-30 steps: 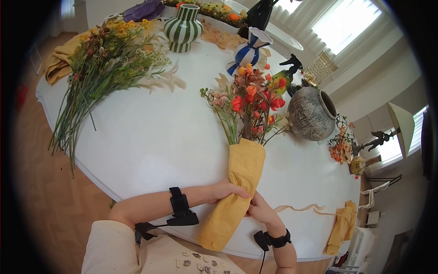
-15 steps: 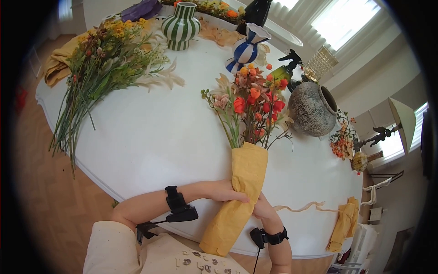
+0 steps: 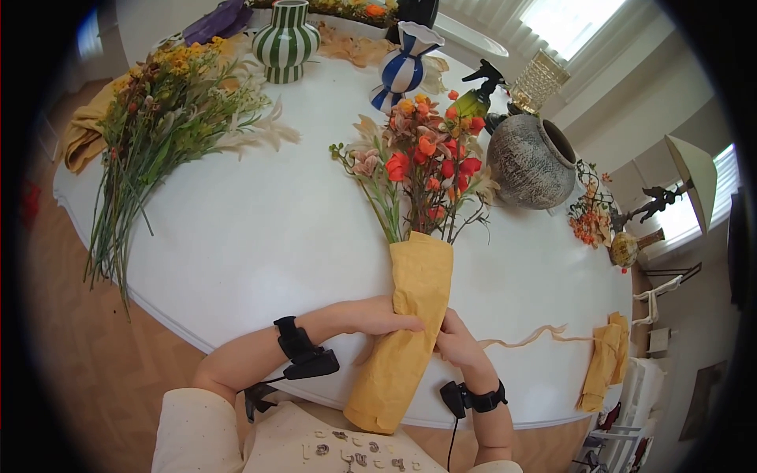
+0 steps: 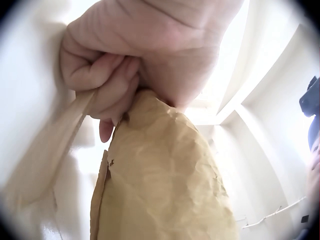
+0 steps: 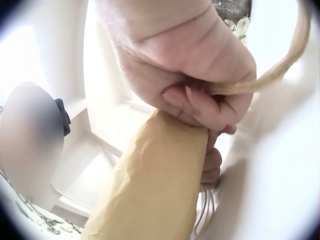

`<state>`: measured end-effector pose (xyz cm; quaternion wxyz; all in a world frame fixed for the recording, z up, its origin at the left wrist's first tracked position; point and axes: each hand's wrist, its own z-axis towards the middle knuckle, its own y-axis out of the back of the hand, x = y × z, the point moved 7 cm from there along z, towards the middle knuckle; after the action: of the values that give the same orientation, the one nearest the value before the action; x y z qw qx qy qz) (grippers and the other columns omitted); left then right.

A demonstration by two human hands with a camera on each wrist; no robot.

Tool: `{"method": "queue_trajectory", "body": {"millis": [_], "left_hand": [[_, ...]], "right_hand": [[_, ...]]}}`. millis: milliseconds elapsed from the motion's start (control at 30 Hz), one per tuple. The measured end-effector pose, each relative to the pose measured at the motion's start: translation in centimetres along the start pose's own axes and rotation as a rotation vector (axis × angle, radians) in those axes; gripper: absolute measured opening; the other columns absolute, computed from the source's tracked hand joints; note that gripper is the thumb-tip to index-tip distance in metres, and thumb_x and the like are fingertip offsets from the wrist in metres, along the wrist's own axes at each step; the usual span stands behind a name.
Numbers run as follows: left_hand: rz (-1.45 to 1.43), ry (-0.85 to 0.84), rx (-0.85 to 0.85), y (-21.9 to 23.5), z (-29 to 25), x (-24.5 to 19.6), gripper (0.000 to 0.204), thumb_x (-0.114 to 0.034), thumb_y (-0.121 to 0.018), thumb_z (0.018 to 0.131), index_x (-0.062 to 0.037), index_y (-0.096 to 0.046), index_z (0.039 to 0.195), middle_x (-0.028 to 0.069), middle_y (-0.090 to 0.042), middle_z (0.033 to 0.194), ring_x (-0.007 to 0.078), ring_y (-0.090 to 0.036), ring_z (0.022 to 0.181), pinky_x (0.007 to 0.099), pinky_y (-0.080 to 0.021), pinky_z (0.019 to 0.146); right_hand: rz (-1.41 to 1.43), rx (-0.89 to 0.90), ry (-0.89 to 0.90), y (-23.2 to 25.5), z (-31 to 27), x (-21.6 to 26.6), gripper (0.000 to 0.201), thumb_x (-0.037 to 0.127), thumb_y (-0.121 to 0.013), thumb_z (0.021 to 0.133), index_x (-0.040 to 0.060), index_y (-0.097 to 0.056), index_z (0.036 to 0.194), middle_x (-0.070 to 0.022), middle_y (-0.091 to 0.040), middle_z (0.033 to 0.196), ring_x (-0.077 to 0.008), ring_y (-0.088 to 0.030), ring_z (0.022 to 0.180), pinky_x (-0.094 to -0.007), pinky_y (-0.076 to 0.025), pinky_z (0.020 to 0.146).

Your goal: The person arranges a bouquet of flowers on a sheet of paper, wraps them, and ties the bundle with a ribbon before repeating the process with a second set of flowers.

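A bouquet of red, orange and dusty-pink flowers (image 3: 430, 162) stands out of a yellow paper wrap (image 3: 422, 276), which slants over the near table edge. My left hand (image 3: 382, 317) grips the wrap around its middle, thumb across the front and fingers behind. In the left wrist view a pale strip of ribbon (image 4: 47, 147) comes out of its curled fingers. My right hand (image 3: 464, 344) is at the right side of the wrap. Its curled fingers hold a beige ribbon (image 5: 280, 70), whose length (image 3: 524, 340) trails right over the table.
Loose flower stems (image 3: 126, 201) lie at the left on the white table (image 3: 260, 236). Behind stand a green-striped vase (image 3: 286, 47), a blue-striped vase (image 3: 402, 69), a spray bottle (image 3: 475, 98) and a rough grey pot (image 3: 532, 162). Folded yellow paper (image 3: 603, 363) lies at the right edge.
The head view has shifted, so the tabletop things sit higher and mostly further left. More of my right hand shows beside the wrap. My left hand keeps its grip on the bouquet.
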<state>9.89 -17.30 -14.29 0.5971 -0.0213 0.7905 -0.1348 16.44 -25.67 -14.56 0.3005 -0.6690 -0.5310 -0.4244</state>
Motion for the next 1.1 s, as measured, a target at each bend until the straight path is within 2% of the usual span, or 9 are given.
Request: {"method": "queue_trajectory", "body": {"millis": [33,167,267,333,500,767,1000,1067,1100], "left_hand": [[-0.002,0.016,0.000,0.1,-0.1,0.0,0.050,-0.027,-0.056,0.082,-0.0011,-0.043,0.123,0.0108,-0.052,0.116,0.0185,-0.050,0.104,0.0303,-0.042,0.087],[0.021,0.037,-0.036,0.8,-0.2,0.7,0.051,-0.029,-0.056,0.082,-0.0007,-0.044,0.122,0.0121,-0.053,0.115,0.0172,-0.050,0.105,0.0288,-0.041,0.089],[0.367,0.020,-0.131,2.2,-1.1,-0.7,0.039,-0.033,-0.056,0.082,-0.0002,-0.058,0.103,0.0121,-0.061,0.092,0.0164,-0.056,0.087,0.0291,-0.045,0.077],[0.808,0.260,-0.054,2.9,-3.3,-2.4,0.047,-0.045,-0.047,0.084,-0.0015,-0.066,0.087,0.0144,-0.062,0.070,0.0214,-0.059,0.068,0.0326,-0.046,0.065],[0.536,0.094,-0.219,9.4,-7.2,-0.5,0.042,-0.032,-0.051,0.086,-0.0038,-0.056,0.056,-0.0025,-0.041,0.046,0.0094,-0.034,0.046,0.0273,-0.028,0.045],[0.394,0.199,-0.388,13.0,-15.9,-3.3,0.034,-0.021,-0.050,0.088,-0.0053,-0.054,0.058,-0.0065,-0.040,0.052,0.0055,-0.031,0.050,0.0228,-0.026,0.048],[0.511,-0.011,-0.058,6.0,-13.8,-8.8,0.024,-0.018,-0.050,0.088,-0.0013,-0.057,0.072,-0.0007,-0.046,0.055,0.0077,-0.038,0.051,0.0238,-0.032,0.048],[0.560,-0.004,0.080,3.1,-12.8,-10.4,0.022,-0.017,-0.052,0.087,-0.0012,-0.057,0.073,0.0020,-0.048,0.055,0.0092,-0.041,0.051,0.0251,-0.034,0.049],[0.631,-0.022,0.149,1.7,-12.2,-11.0,0.020,-0.016,-0.053,0.086,-0.0018,-0.057,0.073,0.0030,-0.051,0.059,0.0122,-0.044,0.053,0.0258,-0.036,0.051]], "right_hand": [[-0.127,-0.025,0.126,0.1,0.0,0.9,0.027,0.000,-0.046,0.083,-0.0012,-0.053,0.109,-0.0063,-0.063,0.087,-0.0122,-0.051,0.062,-0.0268,-0.043,0.054],[-0.653,-0.110,0.105,0.1,-1.9,3.0,0.020,0.002,-0.046,0.080,-0.0028,-0.060,0.094,-0.0129,-0.063,0.071,-0.0217,-0.054,0.052,-0.0292,-0.045,0.054],[-0.817,-0.107,0.124,-0.9,-2.9,3.2,0.017,0.007,-0.049,0.079,-0.0013,-0.062,0.077,-0.0167,-0.061,0.069,-0.0313,-0.059,0.061,-0.0372,-0.047,0.059],[-0.820,-0.115,0.143,-0.6,-2.9,2.7,0.017,0.009,-0.050,0.080,-0.0010,-0.062,0.076,-0.0167,-0.061,0.068,-0.0321,-0.059,0.061,-0.0374,-0.047,0.058],[-0.845,-0.142,0.216,-0.2,-2.8,2.6,0.016,0.009,-0.051,0.080,-0.0020,-0.062,0.076,-0.0152,-0.060,0.063,-0.0293,-0.058,0.057,-0.0333,-0.046,0.056],[-0.909,-0.136,0.119,1.1,-3.9,4.7,0.025,0.018,-0.054,0.083,-0.0008,-0.059,0.066,-0.0177,-0.054,0.057,-0.0350,-0.052,0.054,-0.0395,-0.043,0.053],[-0.813,0.402,0.246,0.5,-6.9,8.5,0.019,0.013,-0.060,0.080,-0.0003,-0.059,0.066,-0.0098,-0.058,0.073,-0.0249,-0.053,0.057,-0.0315,-0.043,0.053],[-0.509,0.391,0.646,-1.0,-6.8,11.5,0.016,0.009,-0.061,0.079,-0.0020,-0.059,0.067,-0.0091,-0.057,0.092,-0.0207,-0.056,0.074,-0.0295,-0.044,0.062],[-0.512,0.397,0.649,-1.2,-6.1,11.3,0.016,0.009,-0.061,0.079,-0.0020,-0.059,0.067,-0.0091,-0.057,0.092,-0.0207,-0.056,0.074,-0.0295,-0.044,0.062]]}}
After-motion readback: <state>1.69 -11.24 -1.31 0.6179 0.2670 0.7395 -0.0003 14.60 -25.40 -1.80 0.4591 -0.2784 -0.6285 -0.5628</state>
